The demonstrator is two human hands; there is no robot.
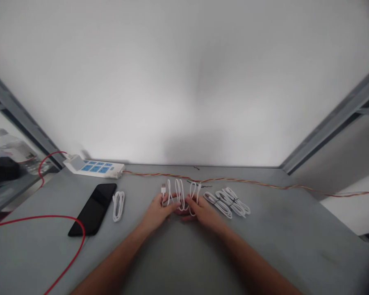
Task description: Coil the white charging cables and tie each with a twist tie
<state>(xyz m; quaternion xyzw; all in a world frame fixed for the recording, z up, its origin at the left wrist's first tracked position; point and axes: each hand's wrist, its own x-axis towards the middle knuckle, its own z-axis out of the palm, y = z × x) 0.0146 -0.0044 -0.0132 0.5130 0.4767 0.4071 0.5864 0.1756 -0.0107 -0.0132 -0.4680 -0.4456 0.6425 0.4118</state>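
A white USB cable [179,192], looped in loose coils, is held up between my two hands above the grey table. My left hand [160,211] pinches its left side, where the USB plug [163,189] points upward. The right side of the coils is gripped by my right hand [204,211], beside the cable's other end [199,187]. Just right of that hand lie several white cable bundles [230,202] bound with dark ties. Left of my left hand rests another coiled white cable [118,206]. Some fingers are hidden behind the coils.
A black phone [94,209] lies at the left, with a red cable [76,223] curving past it. Behind it sits a white power strip [95,167] with blue sockets. Its twisted red-yellow wire [249,181] runs along the back. Dark twist ties [197,184] lie near the wire.
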